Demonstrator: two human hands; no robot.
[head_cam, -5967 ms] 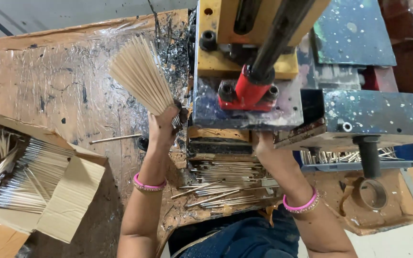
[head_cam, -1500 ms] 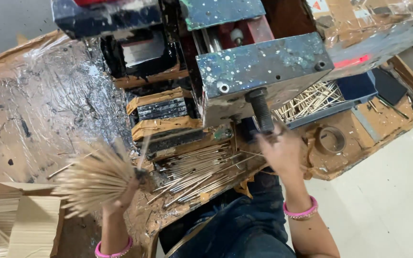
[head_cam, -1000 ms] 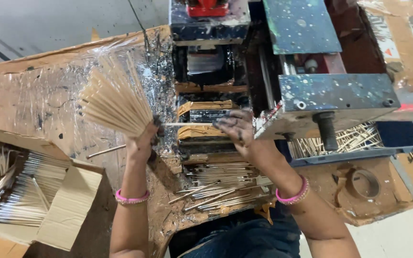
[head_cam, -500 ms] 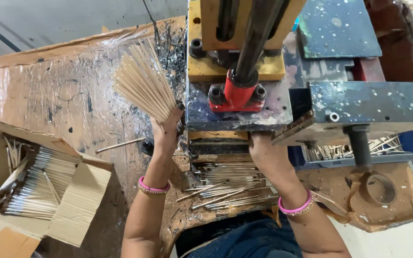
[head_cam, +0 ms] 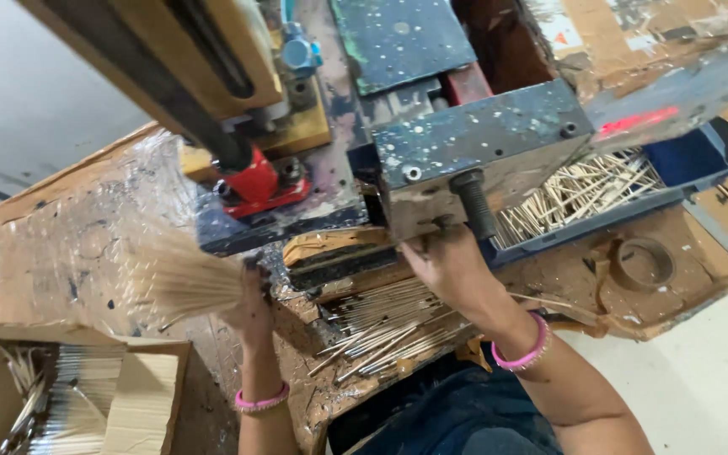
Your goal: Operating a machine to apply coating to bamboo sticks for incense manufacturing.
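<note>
Worn wooden workbench (head_cam: 61,244) covered in crinkled clear plastic, paint-spattered. Pale smooth floor (head_cam: 718,371) at lower right, grey floor (head_cam: 18,101) upper left. 1 open cardboard box (head_cam: 141,396) beside the bench, lower left. Even, soft light.

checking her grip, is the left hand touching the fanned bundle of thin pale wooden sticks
Touching. The head view shows the left hand closed around the narrow end of the fanned bundle of thin pale wooden sticks, with no gap between them.

Open brown cardboard box (head_cam: 141,404) at lower left, holding stick bundles (head_cam: 69,404)
</note>
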